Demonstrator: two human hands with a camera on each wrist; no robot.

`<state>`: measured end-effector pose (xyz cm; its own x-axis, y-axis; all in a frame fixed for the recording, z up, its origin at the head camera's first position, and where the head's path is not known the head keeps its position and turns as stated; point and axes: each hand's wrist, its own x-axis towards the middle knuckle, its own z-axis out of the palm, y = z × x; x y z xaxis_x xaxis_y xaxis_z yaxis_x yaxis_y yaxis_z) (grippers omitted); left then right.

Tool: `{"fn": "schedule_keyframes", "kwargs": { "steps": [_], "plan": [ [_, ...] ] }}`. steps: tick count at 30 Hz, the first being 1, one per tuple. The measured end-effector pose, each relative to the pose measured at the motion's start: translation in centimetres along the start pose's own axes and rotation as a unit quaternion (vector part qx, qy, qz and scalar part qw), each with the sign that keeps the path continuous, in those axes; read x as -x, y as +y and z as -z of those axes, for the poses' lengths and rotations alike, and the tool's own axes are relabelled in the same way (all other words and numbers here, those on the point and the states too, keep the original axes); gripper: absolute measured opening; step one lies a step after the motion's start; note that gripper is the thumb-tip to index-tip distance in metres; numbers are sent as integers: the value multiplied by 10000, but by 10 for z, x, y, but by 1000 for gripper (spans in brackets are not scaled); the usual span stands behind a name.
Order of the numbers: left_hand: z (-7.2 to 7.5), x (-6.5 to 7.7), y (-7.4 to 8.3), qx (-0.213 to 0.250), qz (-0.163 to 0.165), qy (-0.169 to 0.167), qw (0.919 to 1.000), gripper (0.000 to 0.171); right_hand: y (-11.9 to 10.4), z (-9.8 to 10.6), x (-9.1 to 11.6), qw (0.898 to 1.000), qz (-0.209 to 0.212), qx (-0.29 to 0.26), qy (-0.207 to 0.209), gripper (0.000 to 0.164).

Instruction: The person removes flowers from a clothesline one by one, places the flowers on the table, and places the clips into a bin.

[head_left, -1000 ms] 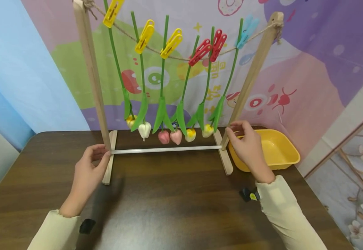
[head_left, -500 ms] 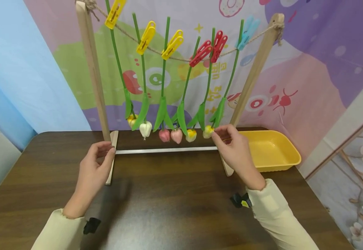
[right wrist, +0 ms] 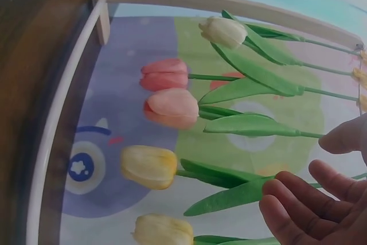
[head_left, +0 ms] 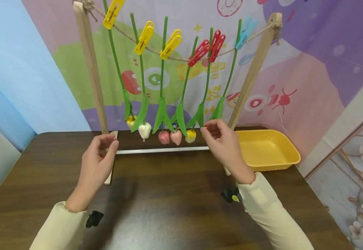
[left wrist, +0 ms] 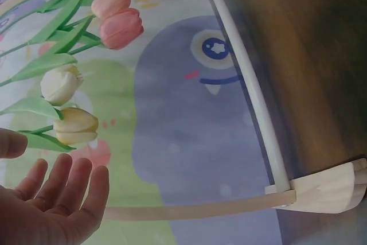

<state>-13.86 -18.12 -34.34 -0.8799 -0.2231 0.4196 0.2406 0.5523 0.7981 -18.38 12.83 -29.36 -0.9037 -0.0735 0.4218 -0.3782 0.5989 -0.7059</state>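
Pegging tulips on the wooden rack seems done — left hand and right hand before it, each grip empty; backing away likely next.

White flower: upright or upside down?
Upside down. The white flower hangs bloom lowest, its stem held to the rope by a yellow clip.

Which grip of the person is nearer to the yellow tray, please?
Right. In the head view, the right grip is just left of the yellow tray; the left grip is much farther left, near the left wooden post.
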Motion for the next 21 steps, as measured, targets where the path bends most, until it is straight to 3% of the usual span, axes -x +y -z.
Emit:
{"fn": "schedule_keyframes", "kwargs": {
  "steps": [11, 21],
  "plan": [
    [-3, -6, 5, 59, -36, 10, 10000, 29, -12, -2, -9, 9985, 540, -103, -9, 20],
    [-2, -11, 11, 149, -98, 9, 9998, 29, -28, -8, -18, 9970, 679, -360, -109, 20]
  ]
}}
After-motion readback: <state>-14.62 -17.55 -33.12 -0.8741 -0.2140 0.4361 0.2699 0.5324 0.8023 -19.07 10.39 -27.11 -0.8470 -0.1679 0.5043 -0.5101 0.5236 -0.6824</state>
